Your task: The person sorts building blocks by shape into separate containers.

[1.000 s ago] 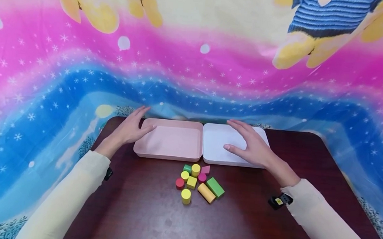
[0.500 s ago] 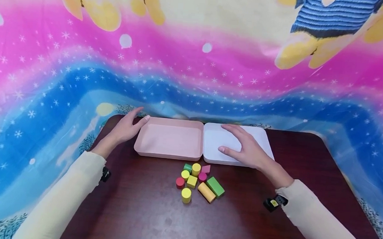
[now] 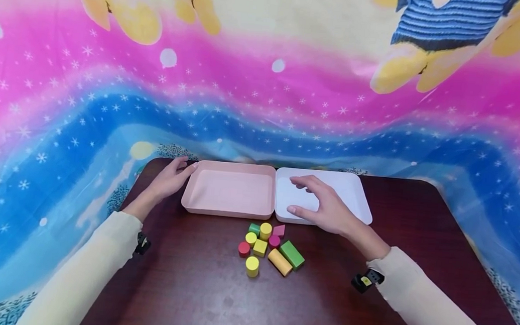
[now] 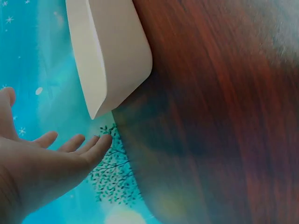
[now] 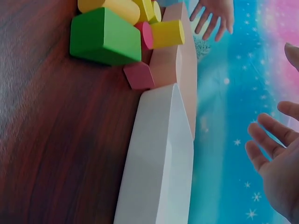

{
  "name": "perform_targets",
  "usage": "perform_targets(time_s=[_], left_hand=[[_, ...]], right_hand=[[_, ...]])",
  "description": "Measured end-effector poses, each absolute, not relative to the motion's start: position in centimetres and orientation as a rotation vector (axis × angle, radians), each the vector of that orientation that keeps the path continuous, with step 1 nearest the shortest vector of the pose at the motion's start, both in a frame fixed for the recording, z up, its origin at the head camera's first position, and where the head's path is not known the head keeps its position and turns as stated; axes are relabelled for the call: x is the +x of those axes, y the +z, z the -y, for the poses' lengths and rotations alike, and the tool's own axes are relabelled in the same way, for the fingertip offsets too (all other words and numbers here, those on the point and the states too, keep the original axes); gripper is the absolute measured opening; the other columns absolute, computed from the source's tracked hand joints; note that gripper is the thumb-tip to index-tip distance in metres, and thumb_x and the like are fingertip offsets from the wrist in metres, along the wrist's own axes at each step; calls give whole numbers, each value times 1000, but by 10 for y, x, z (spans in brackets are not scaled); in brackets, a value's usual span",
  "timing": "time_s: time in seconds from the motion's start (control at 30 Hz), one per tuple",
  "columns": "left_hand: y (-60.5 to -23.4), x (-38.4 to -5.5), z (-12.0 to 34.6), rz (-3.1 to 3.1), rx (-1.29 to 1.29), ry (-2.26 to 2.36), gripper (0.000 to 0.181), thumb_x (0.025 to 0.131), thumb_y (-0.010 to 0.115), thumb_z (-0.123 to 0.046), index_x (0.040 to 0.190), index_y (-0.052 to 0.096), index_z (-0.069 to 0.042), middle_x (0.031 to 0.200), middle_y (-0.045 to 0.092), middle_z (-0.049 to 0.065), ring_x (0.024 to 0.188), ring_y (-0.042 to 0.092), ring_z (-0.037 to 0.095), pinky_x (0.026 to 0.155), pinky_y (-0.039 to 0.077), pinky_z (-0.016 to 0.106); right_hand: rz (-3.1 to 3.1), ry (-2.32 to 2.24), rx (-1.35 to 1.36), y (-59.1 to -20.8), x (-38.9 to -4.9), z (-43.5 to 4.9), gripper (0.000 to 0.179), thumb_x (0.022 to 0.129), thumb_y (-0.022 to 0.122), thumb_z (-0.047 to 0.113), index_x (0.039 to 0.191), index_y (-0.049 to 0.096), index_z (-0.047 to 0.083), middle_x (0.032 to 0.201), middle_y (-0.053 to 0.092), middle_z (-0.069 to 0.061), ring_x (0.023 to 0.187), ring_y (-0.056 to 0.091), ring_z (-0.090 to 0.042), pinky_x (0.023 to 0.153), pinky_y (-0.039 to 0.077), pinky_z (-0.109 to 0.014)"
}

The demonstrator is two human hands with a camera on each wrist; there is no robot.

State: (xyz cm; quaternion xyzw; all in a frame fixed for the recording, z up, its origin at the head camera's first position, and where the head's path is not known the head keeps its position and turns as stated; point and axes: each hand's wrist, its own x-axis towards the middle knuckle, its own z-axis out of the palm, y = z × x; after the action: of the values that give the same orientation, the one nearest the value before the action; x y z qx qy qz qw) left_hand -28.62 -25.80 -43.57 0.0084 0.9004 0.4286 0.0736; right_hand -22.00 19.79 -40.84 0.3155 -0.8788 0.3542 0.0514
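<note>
My left hand [image 3: 170,180] is beside the left end of a pink tray [image 3: 226,213]. In the left wrist view, its loosely bent fingers are apart from the tray's corner. Over a white tray [image 3: 363,205] hovers my right hand [image 3: 329,207], palm facing left, thumb and fingers spread with nothing between them. In front of the trays lie several small blocks: a green rectangular block [image 3: 292,255], an orange cylinder [image 3: 280,262], a yellow cube [image 3: 260,248], a red cylinder [image 3: 244,249] and a yellow cylinder [image 3: 252,266] nearest me.
More blocks stand close to the trays: a yellow cylinder [image 3: 265,231], a dark green piece [image 3: 254,229], a pink block [image 3: 279,231] and a magenta cylinder [image 3: 274,241]. The two trays touch side by side along the far edge of the dark wooden table [image 3: 188,288]. A printed cloth [image 3: 265,92] hangs behind.
My left hand has drawn back from above the pink tray to its left side. The right hand has shifted left and slightly nearer me, its fingers bending a little more. Blocks and trays have stayed put.
</note>
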Motion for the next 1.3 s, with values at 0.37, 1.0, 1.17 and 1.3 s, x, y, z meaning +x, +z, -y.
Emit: perform_targets(time_s=[0.37,1.0,1.17,1.3], left_hand=[[-450,-284,260,-2392,-127,1547,85,110,51,-53,171,10,-9,171,25,23,153,34,44,114,42,64],[-466,-287,262,-2278,-191,1586,62,115,46,-32,167,25,-4,167,33,23,152,36,42,115,42,63],[-466,-286,262,-2276,-185,1594,60,115,45,-28,167,26,-4,166,35,24,151,38,42,115,42,63],[-468,-287,263,-2267,-181,1614,58,115,44,-22,167,26,-5,166,36,22,150,41,40,114,43,63]], right_hand=[[2659,1170,1034,-412,-211,-188,68,92,85,41,150,58,17,142,62,-5,125,61,-23,106,52,-50],[2690,1277,1166,-430,-195,-169,67,90,87,38,149,58,20,139,62,7,124,64,-26,107,53,-46],[2716,1273,1175,-431,-193,-163,66,91,86,37,148,58,20,140,61,7,129,61,-23,109,52,-45],[2723,1267,1193,-431,-193,-159,65,91,86,37,148,58,21,141,61,8,131,61,-24,109,52,-45]])
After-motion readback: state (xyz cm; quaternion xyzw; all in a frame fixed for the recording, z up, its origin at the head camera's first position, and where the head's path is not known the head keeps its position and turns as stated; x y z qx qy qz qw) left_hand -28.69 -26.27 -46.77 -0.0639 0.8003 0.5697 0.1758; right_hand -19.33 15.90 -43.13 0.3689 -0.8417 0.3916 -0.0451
